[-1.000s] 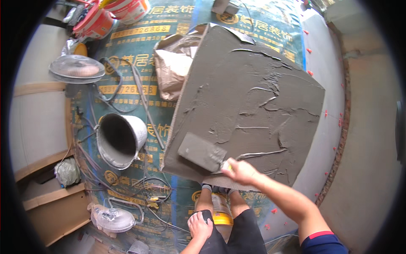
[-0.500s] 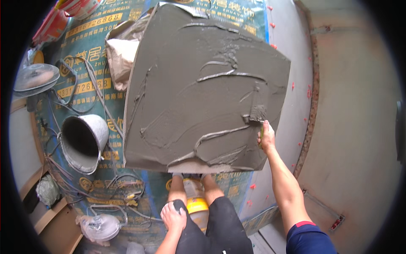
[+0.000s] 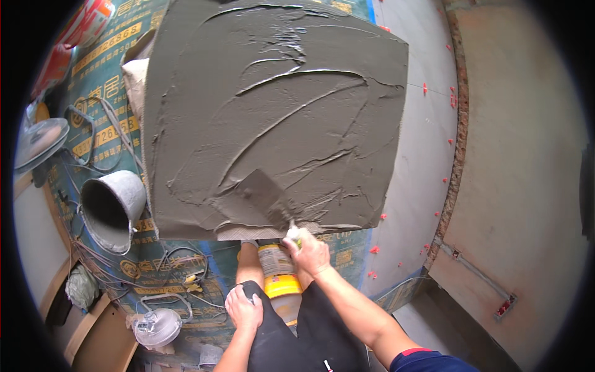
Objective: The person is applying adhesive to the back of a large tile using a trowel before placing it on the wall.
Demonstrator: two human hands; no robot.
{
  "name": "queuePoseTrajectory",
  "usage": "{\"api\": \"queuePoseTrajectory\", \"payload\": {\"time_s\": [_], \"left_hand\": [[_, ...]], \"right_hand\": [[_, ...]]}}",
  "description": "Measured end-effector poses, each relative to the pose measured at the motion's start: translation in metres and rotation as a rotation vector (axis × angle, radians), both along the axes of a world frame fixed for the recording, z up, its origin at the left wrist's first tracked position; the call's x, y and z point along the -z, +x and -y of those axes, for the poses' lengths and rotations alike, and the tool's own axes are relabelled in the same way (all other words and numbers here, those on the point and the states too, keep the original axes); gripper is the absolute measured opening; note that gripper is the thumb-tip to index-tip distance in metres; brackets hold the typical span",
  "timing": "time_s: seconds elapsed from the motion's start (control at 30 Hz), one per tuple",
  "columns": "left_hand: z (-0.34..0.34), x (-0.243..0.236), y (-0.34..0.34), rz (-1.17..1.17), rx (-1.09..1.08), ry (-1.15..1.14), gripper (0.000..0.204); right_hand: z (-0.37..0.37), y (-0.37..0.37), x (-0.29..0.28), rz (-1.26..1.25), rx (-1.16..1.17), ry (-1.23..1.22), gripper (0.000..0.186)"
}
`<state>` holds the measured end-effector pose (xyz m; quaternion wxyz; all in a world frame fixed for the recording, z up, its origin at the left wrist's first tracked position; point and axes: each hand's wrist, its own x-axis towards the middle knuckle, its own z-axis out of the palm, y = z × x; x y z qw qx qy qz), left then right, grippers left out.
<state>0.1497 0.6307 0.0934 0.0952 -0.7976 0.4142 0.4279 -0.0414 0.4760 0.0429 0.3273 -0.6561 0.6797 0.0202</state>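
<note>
A large slab (image 3: 226,235) is coated over its upper face with wet grey mortar (image 3: 248,124), marked with curved ridges. In my right hand (image 3: 310,253) is the handle of a trowel, its fingers closed round it at the slab's near edge. The trowel's flat blade (image 3: 260,191) lies against the mortar, smeared with the same grey, and points to the far left. My left hand (image 3: 243,308) rests on my left knee, fingers laid over the black shorts, with no tool visible in it.
A mortar-stained bucket (image 3: 114,211) stands left of the slab, near loose cables (image 3: 102,124) and a fan (image 3: 40,142). Red-and-white buckets (image 3: 87,22) are at far left. Between my legs is a yellow-banded bucket (image 3: 282,285). Grey tiles (image 3: 421,136) with red spacers lie to the right.
My right hand has swept the trowel left and toward me, from the slab's right side to its near edge. The view has shifted slightly; my left hand stays on the knee.
</note>
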Motion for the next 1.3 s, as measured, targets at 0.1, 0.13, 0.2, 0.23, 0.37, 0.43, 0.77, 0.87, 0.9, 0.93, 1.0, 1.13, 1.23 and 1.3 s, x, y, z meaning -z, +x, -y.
{"api": "queuePoseTrajectory", "payload": {"time_s": [0.1,0.13,0.2,0.23,0.37,0.43,0.77,0.87,0.9,0.93,1.0,1.13,1.23,1.3], "left_hand": [[-0.004,0.002,-0.008,0.003,0.019,-0.008,0.051],[-0.004,0.002,-0.012,0.010,0.025,-0.007,0.051],[-0.005,0.003,-0.015,0.027,0.029,-0.005,0.051],[-0.008,0.003,-0.016,0.045,0.034,-0.003,0.050],[-0.002,0.003,-0.035,0.024,0.016,0.030,0.054],[-0.002,0.001,-0.039,0.038,0.021,0.043,0.052],[-0.011,0.004,-0.059,0.116,0.074,0.066,0.055],[-0.015,0.005,-0.060,0.115,0.090,0.059,0.054],[-0.016,0.005,-0.061,0.113,0.093,0.065,0.054],[-0.016,0.006,-0.062,0.119,0.099,0.070,0.054],[-0.015,0.006,-0.063,0.123,0.110,0.079,0.054],[-0.014,0.005,-0.064,0.116,0.106,0.088,0.053],[-0.016,0.006,-0.064,0.114,0.099,0.080,0.053],[-0.017,0.007,-0.065,0.101,0.087,0.077,0.053]], "right_hand": [[0.045,-0.069,0.007,-0.123,0.127,-0.048,0.043],[0.064,-0.097,0.011,-0.178,0.169,-0.047,0.047],[0.111,-0.145,0.011,-0.175,0.218,-0.103,0.051],[0.139,-0.161,0.004,-0.188,0.215,-0.100,0.052],[0.251,-0.234,-0.002,-0.149,0.241,-0.135,0.058],[0.285,-0.235,-0.002,-0.009,0.334,0.068,0.059],[0.092,-0.186,-0.015,0.013,-0.231,0.435,0.049],[0.044,-0.182,-0.018,0.037,-0.354,0.479,0.050],[0.028,-0.180,-0.018,0.009,-0.369,0.441,0.049],[0.013,-0.179,-0.014,0.030,-0.367,0.394,0.049],[-0.016,-0.174,-0.005,0.008,-0.346,0.352,0.049],[-0.060,-0.162,0.009,0.033,-0.329,0.293,0.048],[-0.074,-0.160,0.006,0.084,-0.308,0.362,0.049],[-0.076,-0.166,0.000,0.121,-0.279,0.457,0.046]]}}
